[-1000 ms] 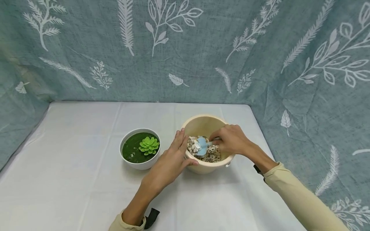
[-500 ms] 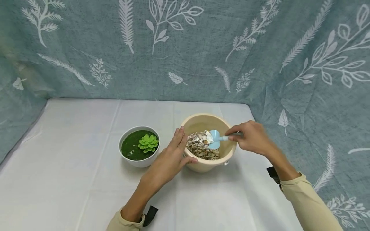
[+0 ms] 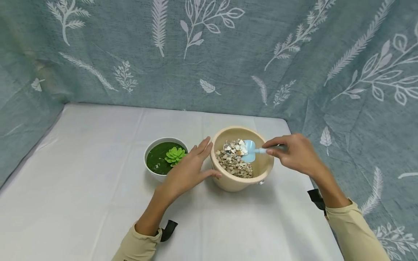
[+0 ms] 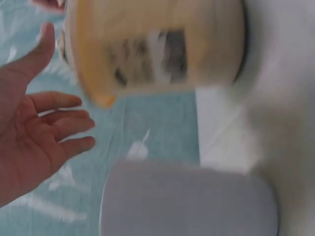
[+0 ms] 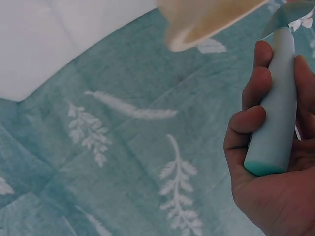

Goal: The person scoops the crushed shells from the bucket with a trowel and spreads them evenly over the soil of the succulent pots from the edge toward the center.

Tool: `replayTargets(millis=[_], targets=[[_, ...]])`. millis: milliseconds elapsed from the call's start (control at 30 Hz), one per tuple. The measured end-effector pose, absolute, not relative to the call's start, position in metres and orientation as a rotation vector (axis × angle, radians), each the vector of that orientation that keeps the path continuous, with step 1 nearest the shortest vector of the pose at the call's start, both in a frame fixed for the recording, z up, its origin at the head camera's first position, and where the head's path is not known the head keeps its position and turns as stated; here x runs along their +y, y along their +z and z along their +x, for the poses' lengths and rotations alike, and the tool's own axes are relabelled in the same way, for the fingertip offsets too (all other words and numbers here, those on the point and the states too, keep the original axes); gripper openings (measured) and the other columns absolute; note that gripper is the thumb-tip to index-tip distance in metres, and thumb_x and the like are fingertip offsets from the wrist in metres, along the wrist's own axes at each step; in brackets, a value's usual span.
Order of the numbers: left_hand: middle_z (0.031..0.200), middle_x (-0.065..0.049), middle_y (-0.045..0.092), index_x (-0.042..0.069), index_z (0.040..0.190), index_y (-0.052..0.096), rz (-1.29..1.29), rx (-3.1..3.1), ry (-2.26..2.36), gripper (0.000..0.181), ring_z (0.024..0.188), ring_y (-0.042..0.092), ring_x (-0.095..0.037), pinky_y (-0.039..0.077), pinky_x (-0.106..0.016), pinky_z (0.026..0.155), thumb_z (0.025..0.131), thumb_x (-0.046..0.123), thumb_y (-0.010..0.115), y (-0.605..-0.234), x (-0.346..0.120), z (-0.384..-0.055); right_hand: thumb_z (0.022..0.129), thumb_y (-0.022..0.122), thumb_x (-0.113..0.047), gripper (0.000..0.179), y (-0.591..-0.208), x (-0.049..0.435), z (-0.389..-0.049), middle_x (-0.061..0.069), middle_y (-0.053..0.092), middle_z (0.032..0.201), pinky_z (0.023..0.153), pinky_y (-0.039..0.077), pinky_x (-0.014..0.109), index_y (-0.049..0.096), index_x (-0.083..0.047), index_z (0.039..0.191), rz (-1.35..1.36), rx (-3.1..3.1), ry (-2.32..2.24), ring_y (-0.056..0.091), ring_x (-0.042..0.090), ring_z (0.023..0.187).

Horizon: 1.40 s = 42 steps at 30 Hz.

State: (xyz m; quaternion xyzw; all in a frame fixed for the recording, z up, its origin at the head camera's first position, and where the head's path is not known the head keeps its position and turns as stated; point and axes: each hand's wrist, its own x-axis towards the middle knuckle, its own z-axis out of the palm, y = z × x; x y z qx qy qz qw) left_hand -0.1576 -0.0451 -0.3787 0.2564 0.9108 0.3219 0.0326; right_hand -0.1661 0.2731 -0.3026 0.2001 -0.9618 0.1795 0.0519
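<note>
At a white-clothed table [image 3: 81, 181], before leaf-printed teal fabric [image 3: 130, 29].
Gripping pale-blue plastic scoop [image 3: 250, 151] in right hand [image 3: 295, 154] at round cream bucket [image 3: 230, 185], with left hand [image 3: 189, 166] spread wide just left.

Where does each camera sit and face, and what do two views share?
Head: worn on the head, facing forward and down at the bucket and scoop; left hand, right hand and sleeves show.
Left wrist: worn there, facing the sides of bucket and bowl; mostly left hand shows.
Right wrist: worn there, facing patterned cloth past the scoop; right hand shows.
Shared: head and left wrist both show the bowl.
</note>
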Motion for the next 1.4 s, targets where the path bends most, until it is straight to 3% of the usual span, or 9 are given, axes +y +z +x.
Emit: replayTargets(millis=[200, 433, 500, 633, 733, 867, 1100, 1400], targets=[[0.177, -0.012, 0.015, 0.016, 0.165, 0.035, 0.697, 2.845, 1.003, 0.095, 0.159, 0.023, -0.051, 0.037, -0.068, 0.121, 0.088, 0.051, 0.079, -0.378, -0.083, -0.168, 0.092, 0.080, -0.014, 0.014, -0.298, 0.267, -0.173, 0.001, 0.084, 0.096, 0.069, 0.048, 0.029, 0.086, -0.020, 0.103, 0.665, -2.866, 0.499, 0.069, 0.012, 0.077], [0.175, -0.027, 0.009, 0.004, 0.164, 0.031, 0.554, 2.811, 1.017, 0.106, 0.159, 0.015, -0.054, 0.018, -0.070, 0.128, 0.083, 0.044, 0.088, -0.396, -0.102, -0.178, 0.091, 0.080, -0.013, 0.014, -0.299, 0.254, -0.182, -0.004, 0.083, 0.091, 0.067, 0.050, 0.031, 0.086, -0.021, 0.101, 0.766, -2.885, 0.491, 0.065, 0.010, 0.069], [0.174, -0.030, 0.008, 0.005, 0.165, 0.028, 0.516, 2.781, 1.010, 0.109, 0.156, 0.019, -0.058, 0.027, -0.071, 0.124, 0.083, 0.044, 0.088, -0.401, -0.101, -0.181, 0.091, 0.080, -0.014, 0.013, -0.300, 0.249, -0.186, -0.005, 0.083, 0.092, 0.068, 0.051, 0.032, 0.085, -0.022, 0.100, 0.805, -2.889, 0.477, 0.067, 0.009, 0.071], [0.174, -0.029, 0.006, 0.005, 0.167, 0.021, 0.463, 2.718, 1.002, 0.111, 0.149, 0.034, -0.059, 0.046, -0.068, 0.111, 0.086, 0.045, 0.085, -0.409, -0.094, -0.183, 0.092, 0.079, -0.017, 0.012, -0.302, 0.235, -0.191, -0.007, 0.082, 0.095, 0.063, 0.043, 0.029, 0.085, -0.024, 0.101, 0.896, -2.924, 0.453, 0.057, 0.007, 0.065], [0.174, -0.029, 0.005, 0.004, 0.167, 0.018, 0.457, 2.702, 0.996, 0.113, 0.145, 0.043, -0.058, 0.053, -0.061, 0.104, 0.086, 0.045, 0.085, -0.409, -0.089, -0.183, 0.093, 0.077, -0.019, 0.012, -0.303, 0.225, -0.193, -0.010, 0.082, 0.097, 0.062, 0.041, 0.027, 0.085, -0.026, 0.100, 0.961, -2.939, 0.416, 0.053, 0.004, 0.065], [0.173, -0.030, 0.006, 0.004, 0.167, 0.017, 0.443, 2.709, 0.985, 0.115, 0.141, 0.046, -0.059, 0.056, -0.059, 0.098, 0.085, 0.045, 0.086, -0.405, -0.083, -0.183, 0.094, 0.076, -0.019, 0.012, -0.305, 0.213, -0.195, -0.012, 0.081, 0.092, 0.063, 0.044, 0.026, 0.085, -0.026, 0.098, 1.032, -2.948, 0.364, 0.055, 0.002, 0.066], [0.173, -0.030, 0.010, 0.001, 0.167, 0.019, 0.443, 2.722, 1.002, 0.114, 0.144, 0.040, -0.062, 0.052, -0.063, 0.106, 0.084, 0.043, 0.087, -0.407, -0.079, -0.182, 0.095, 0.073, -0.016, 0.013, -0.309, 0.197, -0.195, -0.006, 0.082, 0.092, 0.061, 0.046, 0.022, 0.085, -0.019, 0.099, 1.056, -3.072, 0.383, 0.059, 0.002, 0.065], [0.173, -0.029, 0.013, -0.001, 0.165, 0.022, 0.472, 2.739, 1.010, 0.113, 0.144, 0.041, -0.061, 0.049, -0.064, 0.110, 0.084, 0.042, 0.087, -0.405, -0.078, -0.183, 0.093, 0.073, -0.013, 0.014, -0.300, 0.178, -0.192, -0.004, 0.081, 0.085, 0.054, 0.037, 0.022, 0.086, -0.016, 0.096, 1.085, -3.077, 0.265, 0.049, 0.005, 0.058]])
